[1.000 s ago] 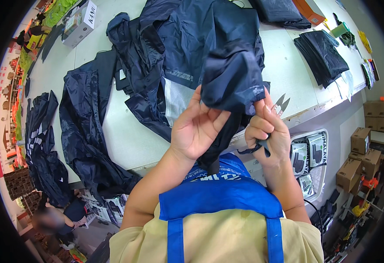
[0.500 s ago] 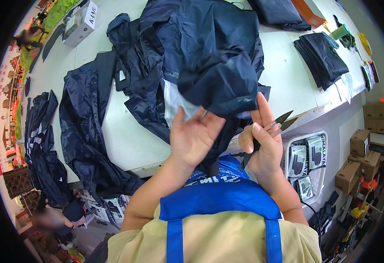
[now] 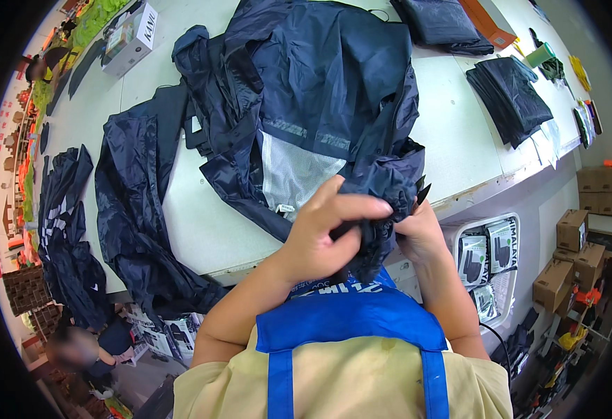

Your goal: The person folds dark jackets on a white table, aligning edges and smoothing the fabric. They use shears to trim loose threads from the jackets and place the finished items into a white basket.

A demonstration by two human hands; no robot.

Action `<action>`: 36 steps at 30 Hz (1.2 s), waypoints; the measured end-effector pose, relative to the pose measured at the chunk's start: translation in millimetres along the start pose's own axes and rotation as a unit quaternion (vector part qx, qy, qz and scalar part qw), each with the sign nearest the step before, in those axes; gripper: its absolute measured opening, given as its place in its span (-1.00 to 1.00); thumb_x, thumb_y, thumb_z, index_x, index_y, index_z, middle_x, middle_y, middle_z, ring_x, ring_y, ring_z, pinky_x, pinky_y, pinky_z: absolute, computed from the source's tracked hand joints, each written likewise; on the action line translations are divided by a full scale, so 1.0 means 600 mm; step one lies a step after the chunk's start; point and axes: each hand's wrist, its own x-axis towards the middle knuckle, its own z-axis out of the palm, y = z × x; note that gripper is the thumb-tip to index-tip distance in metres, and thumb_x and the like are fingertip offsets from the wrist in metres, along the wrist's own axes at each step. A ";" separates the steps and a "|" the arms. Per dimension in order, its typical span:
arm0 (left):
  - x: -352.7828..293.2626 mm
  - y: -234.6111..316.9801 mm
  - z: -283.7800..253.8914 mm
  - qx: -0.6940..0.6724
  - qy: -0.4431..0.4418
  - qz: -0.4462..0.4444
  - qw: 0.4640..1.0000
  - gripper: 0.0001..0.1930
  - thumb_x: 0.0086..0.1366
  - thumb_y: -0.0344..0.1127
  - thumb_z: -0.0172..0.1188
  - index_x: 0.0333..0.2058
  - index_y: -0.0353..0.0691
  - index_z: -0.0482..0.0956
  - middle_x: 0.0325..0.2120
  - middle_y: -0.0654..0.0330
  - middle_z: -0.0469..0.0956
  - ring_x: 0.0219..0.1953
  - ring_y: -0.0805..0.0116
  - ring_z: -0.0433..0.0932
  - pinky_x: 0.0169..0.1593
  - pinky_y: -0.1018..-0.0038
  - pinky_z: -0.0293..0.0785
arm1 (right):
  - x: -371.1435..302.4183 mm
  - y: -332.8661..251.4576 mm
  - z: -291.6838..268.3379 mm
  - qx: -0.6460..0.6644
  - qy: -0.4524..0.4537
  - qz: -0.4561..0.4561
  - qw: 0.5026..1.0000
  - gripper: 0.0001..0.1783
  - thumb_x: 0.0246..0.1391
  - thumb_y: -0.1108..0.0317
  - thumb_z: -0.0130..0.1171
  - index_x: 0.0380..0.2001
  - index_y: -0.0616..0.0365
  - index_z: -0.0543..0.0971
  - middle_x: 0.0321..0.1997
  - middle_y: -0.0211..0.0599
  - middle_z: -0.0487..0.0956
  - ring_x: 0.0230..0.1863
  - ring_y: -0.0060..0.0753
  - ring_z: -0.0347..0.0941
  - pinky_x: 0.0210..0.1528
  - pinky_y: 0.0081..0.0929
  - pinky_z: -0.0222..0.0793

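A dark navy rain jacket [image 3: 334, 84] lies spread on the table in front of me, its white mesh lining [image 3: 295, 171] showing. Part of it is bunched up near the table's front edge. My left hand [image 3: 327, 227] is closed at the left side of this bunch, with the index finger stretched across the fabric. On the other side my right hand [image 3: 421, 230] is closed, partly hidden behind the cloth. Dark pointed blades of scissors [image 3: 423, 193] stick up beside its fingers.
More dark garments [image 3: 135, 202] lie to the left and hang over the edge of the white table [image 3: 453, 126]. Folded dark garments [image 3: 508, 101] and an orange box [image 3: 487, 21] are at the right. A white basket [image 3: 512, 279] with packets stands below; cardboard boxes [image 3: 571, 230] are farther right.
The lifted part of the jacket has come down toward me and is bunched up. My left hand, spread before, has closed at it; my right hand has moved in behind the fabric.
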 end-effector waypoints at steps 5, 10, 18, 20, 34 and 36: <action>-0.005 0.028 0.023 0.177 -0.171 0.018 0.969 -0.81 0.01 -0.45 0.22 -0.34 -0.12 0.66 -0.38 0.13 0.33 -0.31 0.14 0.39 -0.27 0.31 0.37 | 0.035 0.034 -0.007 -0.108 0.139 -0.114 0.978 -0.65 -0.20 0.78 0.05 -0.30 0.18 0.52 -0.35 -0.52 0.54 -0.26 -0.69 0.42 -0.19 -0.69 0.34; -0.044 -0.028 0.001 0.355 0.014 -0.093 0.930 -0.76 -0.12 -0.63 0.18 -0.38 -0.32 0.58 -0.33 -0.02 0.38 -0.38 -0.02 0.49 -0.32 0.28 0.47 | 0.004 0.012 -0.033 -0.102 -0.116 -0.075 0.985 -0.55 -0.23 0.38 0.40 -0.27 0.12 0.39 -0.51 -0.66 0.31 -0.43 -0.81 0.25 -0.38 -0.80 0.16; -0.047 0.009 -0.005 0.260 0.038 -0.021 0.965 -0.73 -0.15 -0.60 0.27 -0.36 -0.28 0.64 -0.40 0.09 0.41 -0.43 0.14 0.47 -0.41 0.39 0.42 | 0.026 0.027 -0.019 -0.414 0.059 -0.164 0.893 -0.73 -0.20 0.62 0.26 -0.51 0.16 0.35 -0.58 -0.58 0.25 -0.52 -0.74 0.10 -0.48 -0.71 0.07; -0.042 0.008 -0.008 0.284 0.036 0.073 0.955 -0.69 -0.17 -0.61 0.30 -0.34 -0.23 0.68 -0.43 0.16 0.40 -0.50 0.26 0.44 -0.47 0.45 0.38 | 0.032 0.038 -0.020 -0.421 0.131 -0.286 0.851 -0.72 -0.26 0.75 0.06 -0.56 0.16 0.24 -0.59 -0.49 0.19 -0.52 -0.66 0.06 -0.48 -0.68 0.06; -0.145 -0.186 -0.162 0.403 0.272 -0.157 0.860 -0.29 0.02 -0.29 0.42 0.15 -0.25 0.31 -0.14 0.08 0.54 -0.11 0.12 0.55 -0.10 0.41 0.51 | 0.173 -0.260 -0.230 0.057 0.261 -0.267 0.926 -0.78 0.30 0.28 -0.07 -0.12 0.13 0.48 -0.16 -0.31 0.54 -0.47 -0.66 0.36 -0.41 -0.69 0.31; -0.216 -0.317 -0.227 0.568 0.375 -0.274 0.680 -0.25 0.06 -0.33 0.39 0.17 -0.37 0.20 -0.14 0.03 0.55 -0.16 0.12 0.56 -0.07 0.41 0.49 | 0.153 -0.350 -0.348 0.074 0.179 -0.349 0.917 -0.79 0.30 0.29 -0.07 -0.17 0.21 0.41 -0.08 -0.14 0.54 -0.64 -0.71 0.09 -0.59 -0.72 0.03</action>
